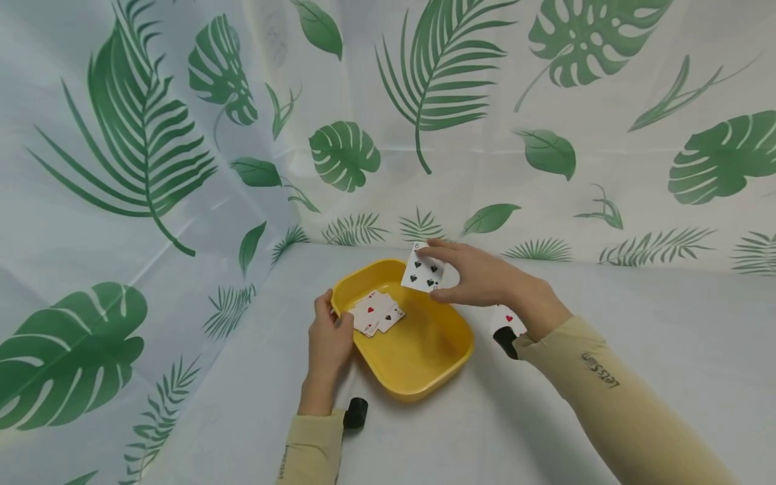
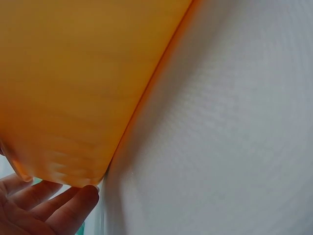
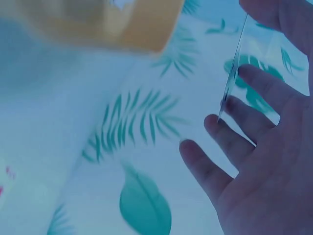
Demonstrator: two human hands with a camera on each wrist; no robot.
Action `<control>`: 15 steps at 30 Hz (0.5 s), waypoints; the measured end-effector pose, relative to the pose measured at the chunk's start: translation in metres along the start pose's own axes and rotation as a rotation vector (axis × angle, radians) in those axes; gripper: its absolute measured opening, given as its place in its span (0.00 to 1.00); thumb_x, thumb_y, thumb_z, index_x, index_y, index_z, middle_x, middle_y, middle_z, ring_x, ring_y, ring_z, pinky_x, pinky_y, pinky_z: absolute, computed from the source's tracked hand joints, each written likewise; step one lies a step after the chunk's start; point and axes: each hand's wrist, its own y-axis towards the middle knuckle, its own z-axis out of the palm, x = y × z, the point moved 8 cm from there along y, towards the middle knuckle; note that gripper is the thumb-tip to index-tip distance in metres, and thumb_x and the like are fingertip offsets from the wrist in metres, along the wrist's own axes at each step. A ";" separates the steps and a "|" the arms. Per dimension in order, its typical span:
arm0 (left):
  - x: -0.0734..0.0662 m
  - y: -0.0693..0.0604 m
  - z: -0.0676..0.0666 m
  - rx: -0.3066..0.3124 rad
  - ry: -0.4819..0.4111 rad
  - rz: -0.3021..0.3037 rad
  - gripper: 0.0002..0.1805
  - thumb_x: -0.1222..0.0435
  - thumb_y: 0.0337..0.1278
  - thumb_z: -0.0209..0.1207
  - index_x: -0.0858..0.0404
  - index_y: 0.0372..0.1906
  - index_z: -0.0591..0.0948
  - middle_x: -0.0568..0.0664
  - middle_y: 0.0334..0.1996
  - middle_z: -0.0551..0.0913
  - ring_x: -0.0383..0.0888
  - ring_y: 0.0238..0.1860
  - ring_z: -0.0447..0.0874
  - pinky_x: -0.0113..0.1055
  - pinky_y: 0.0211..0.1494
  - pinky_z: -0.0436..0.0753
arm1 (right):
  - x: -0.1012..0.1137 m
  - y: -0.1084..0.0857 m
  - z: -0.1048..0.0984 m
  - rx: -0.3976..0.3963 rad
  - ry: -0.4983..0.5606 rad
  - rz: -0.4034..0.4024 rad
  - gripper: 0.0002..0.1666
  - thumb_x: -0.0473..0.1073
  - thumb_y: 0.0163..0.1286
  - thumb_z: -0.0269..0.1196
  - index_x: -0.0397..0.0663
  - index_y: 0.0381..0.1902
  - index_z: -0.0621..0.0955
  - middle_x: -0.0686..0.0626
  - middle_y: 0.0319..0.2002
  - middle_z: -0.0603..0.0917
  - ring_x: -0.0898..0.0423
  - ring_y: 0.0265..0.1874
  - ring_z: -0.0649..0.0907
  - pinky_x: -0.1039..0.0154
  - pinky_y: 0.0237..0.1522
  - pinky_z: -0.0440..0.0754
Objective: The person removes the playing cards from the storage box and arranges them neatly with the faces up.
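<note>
Pinching one spade card (image 1: pixel 424 275) between thumb and fingers, opened to its length, the right hand (image 1: pixel 475 273) holds it near the far right rim of one yellow basin (image 1: pixel 418 360), its long axis roughly upright, top leaning right. Left hand (image 1: pixel 330 340) fingers grip the basin's left rim. Inside, overlapping cards (image 1: pixel 371 313), count unclear; one heart card (image 1: pixel 502 315) lies on the bench (image 1: pixel 485 438).

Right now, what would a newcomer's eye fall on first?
Likely the yellow tray, below centre in the head view, playing cards in its left part. Then the spade card in the fingers of the right hand, by the tray's far-right rim. Green leaf prints cover the backdrop.
</note>
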 end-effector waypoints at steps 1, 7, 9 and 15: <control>0.000 0.000 0.000 0.001 -0.002 -0.002 0.31 0.67 0.67 0.52 0.65 0.74 0.62 0.62 0.70 0.69 0.60 0.67 0.72 0.52 0.68 0.72 | -0.003 -0.004 -0.004 -0.006 0.006 -0.002 0.43 0.51 0.65 0.68 0.57 0.76 0.68 0.44 0.78 0.58 0.38 0.75 0.59 0.34 0.70 0.60; 0.001 0.000 0.001 0.001 0.007 -0.030 0.31 0.66 0.67 0.51 0.63 0.74 0.62 0.61 0.71 0.68 0.60 0.68 0.71 0.52 0.68 0.72 | -0.027 -0.027 -0.022 -0.036 0.023 -0.003 0.41 0.48 0.65 0.68 0.55 0.75 0.69 0.43 0.78 0.58 0.37 0.74 0.60 0.32 0.68 0.62; 0.002 0.000 0.001 0.000 0.009 -0.037 0.31 0.66 0.67 0.51 0.63 0.74 0.62 0.61 0.72 0.68 0.61 0.68 0.71 0.52 0.68 0.71 | -0.037 -0.035 -0.025 -0.035 0.025 0.003 0.41 0.48 0.65 0.68 0.55 0.75 0.69 0.43 0.78 0.58 0.36 0.74 0.60 0.31 0.67 0.62; 0.001 0.000 0.001 0.003 0.012 -0.035 0.31 0.66 0.67 0.51 0.64 0.74 0.62 0.61 0.72 0.68 0.61 0.68 0.71 0.52 0.69 0.71 | -0.067 -0.062 -0.030 -0.038 0.043 0.005 0.41 0.47 0.65 0.69 0.53 0.74 0.69 0.41 0.77 0.59 0.35 0.74 0.59 0.30 0.68 0.60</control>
